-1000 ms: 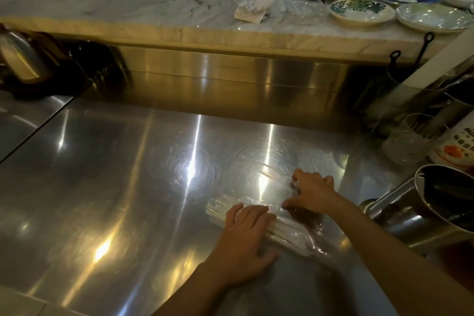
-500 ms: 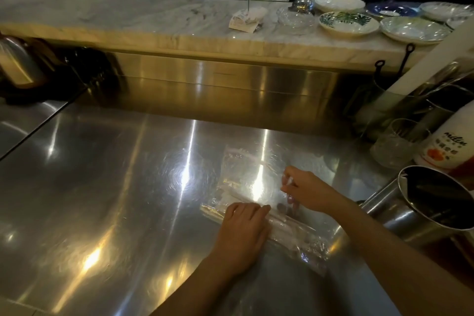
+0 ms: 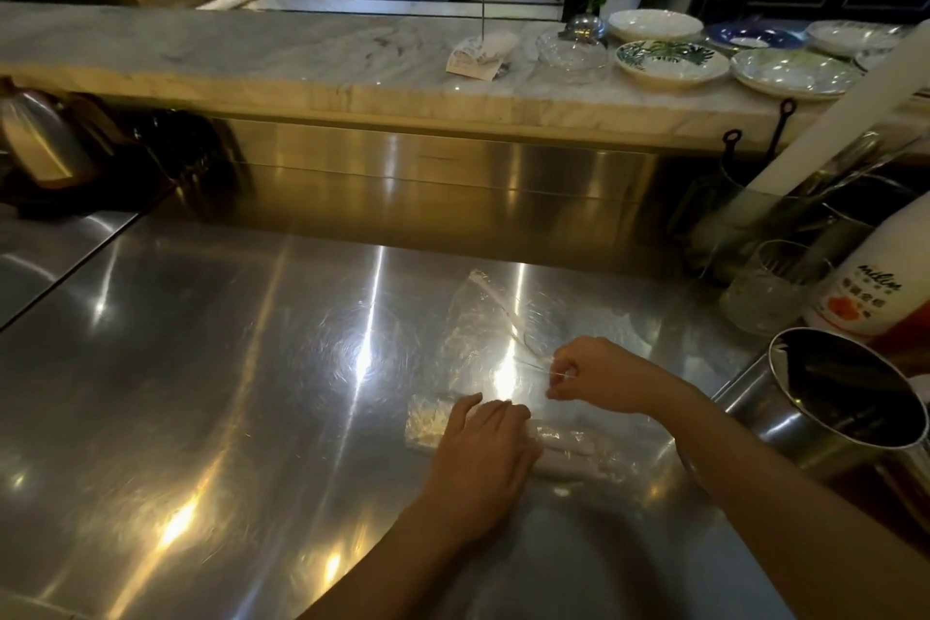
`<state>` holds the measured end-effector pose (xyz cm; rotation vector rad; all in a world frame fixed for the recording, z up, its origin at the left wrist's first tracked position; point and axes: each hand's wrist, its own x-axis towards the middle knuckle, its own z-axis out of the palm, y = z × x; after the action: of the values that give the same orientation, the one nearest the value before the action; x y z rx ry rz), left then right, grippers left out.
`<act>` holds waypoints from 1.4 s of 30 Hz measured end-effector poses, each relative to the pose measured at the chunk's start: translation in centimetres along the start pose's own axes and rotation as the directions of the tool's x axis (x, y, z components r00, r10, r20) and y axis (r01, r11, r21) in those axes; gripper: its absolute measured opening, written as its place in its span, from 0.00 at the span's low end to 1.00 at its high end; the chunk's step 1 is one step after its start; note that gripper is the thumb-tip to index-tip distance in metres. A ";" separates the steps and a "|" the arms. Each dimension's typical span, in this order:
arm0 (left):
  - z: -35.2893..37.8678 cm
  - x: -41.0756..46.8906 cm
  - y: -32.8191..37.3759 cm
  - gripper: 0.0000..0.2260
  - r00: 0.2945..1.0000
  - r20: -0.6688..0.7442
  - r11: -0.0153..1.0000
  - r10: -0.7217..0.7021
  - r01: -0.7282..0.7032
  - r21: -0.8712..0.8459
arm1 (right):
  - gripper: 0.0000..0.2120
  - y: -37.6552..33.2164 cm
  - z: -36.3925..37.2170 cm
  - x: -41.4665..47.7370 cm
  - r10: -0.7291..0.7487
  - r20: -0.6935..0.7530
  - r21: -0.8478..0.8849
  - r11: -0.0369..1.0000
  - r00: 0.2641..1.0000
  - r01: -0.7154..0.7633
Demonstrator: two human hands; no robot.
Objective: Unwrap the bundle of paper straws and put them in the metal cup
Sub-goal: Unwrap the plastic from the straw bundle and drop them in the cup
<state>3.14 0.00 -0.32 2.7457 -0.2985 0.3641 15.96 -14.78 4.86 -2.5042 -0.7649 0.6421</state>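
Observation:
A bundle of pale paper straws (image 3: 428, 425) lies across the steel counter (image 3: 201, 393), still partly inside clear plastic wrap (image 3: 483, 322). My left hand (image 3: 485, 448) lies flat on the bundle's middle and pins it down. My right hand (image 3: 596, 375) pinches an edge of the clear wrap just beyond the bundle, and the loosened sheet stretches away from me across the counter. The metal cup (image 3: 825, 410) lies tilted at the right edge, its dark mouth facing up and left, close to my right forearm.
A glass (image 3: 770, 287), a white bottle with an orange label (image 3: 875, 287) and a holder with utensils (image 3: 745, 201) crowd the right side. A marble ledge (image 3: 302, 60) behind carries plates (image 3: 672, 60) and a glass dish. A kettle (image 3: 40, 136) stands far left.
My right hand has lifted off the bundle and pulled the clear wrap open, so the sheet now spreads away over the counter. My left hand stays pressed on the straws.

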 end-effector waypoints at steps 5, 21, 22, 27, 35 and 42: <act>0.2 -0.5 0.2 0.13 0.999 0.028 0.994 0.027 -0.030 0.107 | 0.08 -0.6 -1.4 -0.1 -0.034 -0.048 -0.003 0.999 0.998 0.034; 1.0 -2.4 0.2 0.23 1.000 0.013 0.993 0.019 -0.020 0.118 | 0.08 -2.6 -5.8 -1.3 -0.033 -0.205 -0.033 0.999 0.978 0.027; 0.9 -2.3 0.2 0.23 0.999 0.027 0.989 0.019 -0.023 0.149 | 0.07 -2.8 -5.9 -1.4 -0.026 -0.209 -0.026 0.999 0.978 0.021; 0.6 -2.5 0.4 0.15 1.000 0.016 0.993 0.020 -0.022 0.119 | 0.07 -3.2 -6.6 -1.8 -0.010 -0.234 -0.018 1.000 0.972 0.006; 0.0 -3.1 1.4 0.15 0.998 -0.023 0.991 0.066 -0.063 0.116 | 0.05 -3.7 -8.4 -2.3 0.002 -0.348 -0.011 1.000 0.938 -0.006; 0.0 -3.6 1.2 0.09 0.998 -0.012 0.993 0.058 -0.056 0.108 | 0.09 -4.3 -9.2 -2.5 0.015 -0.388 -0.102 0.993 0.921 -0.060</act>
<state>-0.52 -0.55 -1.01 2.8434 -0.3645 0.4274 17.43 -15.56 15.20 -2.6340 -0.6177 0.1035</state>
